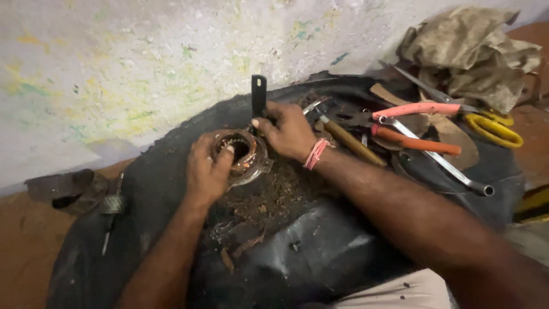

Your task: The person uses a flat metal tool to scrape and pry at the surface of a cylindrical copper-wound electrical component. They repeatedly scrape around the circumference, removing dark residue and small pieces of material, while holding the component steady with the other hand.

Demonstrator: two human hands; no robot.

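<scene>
My left hand (206,170) grips a round metal motor housing (245,153) with copper windings inside, thumb hooked over its rim. My right hand (289,130), with a pink thread band at the wrist, holds a flat black metal tool (258,96) upright against the housing's far rim. Both rest on a black rubber sheet (309,246) littered with brown debris.
Pliers with orange-pink handles (417,109), a long metal wrench (440,163), a wooden-handled tool (351,143) and yellow-handled scissors (494,129) lie at the right. A crumpled cloth (474,51) sits at the upper right. A painted wall (143,68) stands behind. A dark metal part (63,186) lies left.
</scene>
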